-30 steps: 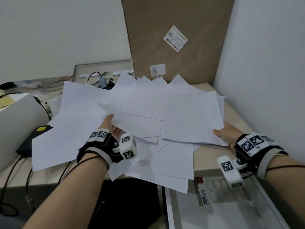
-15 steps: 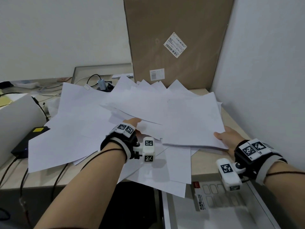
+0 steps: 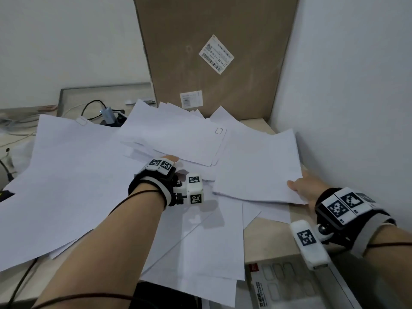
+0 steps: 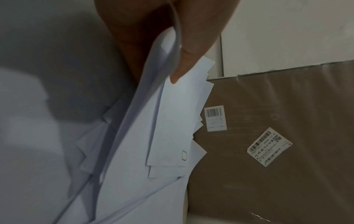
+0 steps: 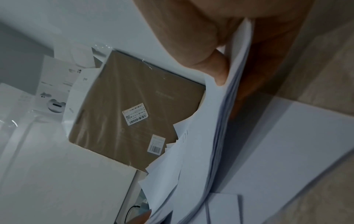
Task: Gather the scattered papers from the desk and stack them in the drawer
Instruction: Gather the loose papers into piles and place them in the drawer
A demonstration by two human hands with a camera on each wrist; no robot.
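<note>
White papers lie scattered over the desk, many hanging over its front edge. My left hand reaches into the middle of the heap and pinches a sheaf of sheets, thumb on top, the other fingers hidden below. My right hand grips the near right corner of a thicker stack by the wall; the right wrist view shows its thumb above the stack's edge and fingers under it. The open drawer is at the bottom right, under my right wrist.
A tall brown cardboard box leans against the back wall behind the papers. Cables and a small adapter lie at the back left. A white wall closes the right side. In the drawer lies a flat packet.
My left hand has moved right and forward, from the left part of the heap to under the middle sheets. The right hand keeps its hold on the right stack.
</note>
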